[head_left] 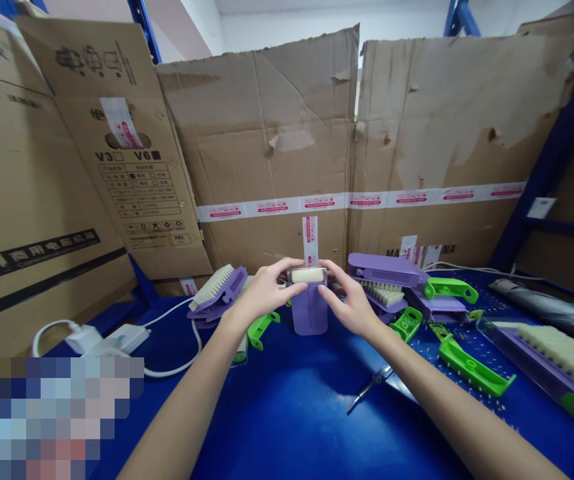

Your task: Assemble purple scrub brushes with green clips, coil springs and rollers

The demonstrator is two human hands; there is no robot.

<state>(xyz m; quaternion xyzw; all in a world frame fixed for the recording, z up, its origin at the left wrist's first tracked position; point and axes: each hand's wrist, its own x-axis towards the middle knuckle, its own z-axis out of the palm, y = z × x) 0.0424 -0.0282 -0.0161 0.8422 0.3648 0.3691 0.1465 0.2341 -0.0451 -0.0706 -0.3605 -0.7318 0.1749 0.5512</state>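
Observation:
My left hand (pixel 265 287) and my right hand (pixel 349 300) grip the two sides of a purple plastic housing (pixel 309 313) in the middle of the table. Its far end is clear plastic, with a cream pad (pixel 308 275) showing inside. My thumbs rest near the edge between the clear and purple parts; my other fingers wrap round the clear sides. A purple brush with cream bristles (pixel 215 288) lies left of my left hand. Beyond my right hand, more purple housings (pixel 384 270) are piled up. A screwdriver (pixel 369 389) lies partly beside my right forearm.
Green plastic handles (pixel 474 368) and small scattered screws lie on the blue table (pixel 277 413) at right. A large purple piece with cream bristles (pixel 561 350) is at far right. White chargers with cables (pixel 101 340) lie left. Cardboard sheets (pixel 267 153) stand behind.

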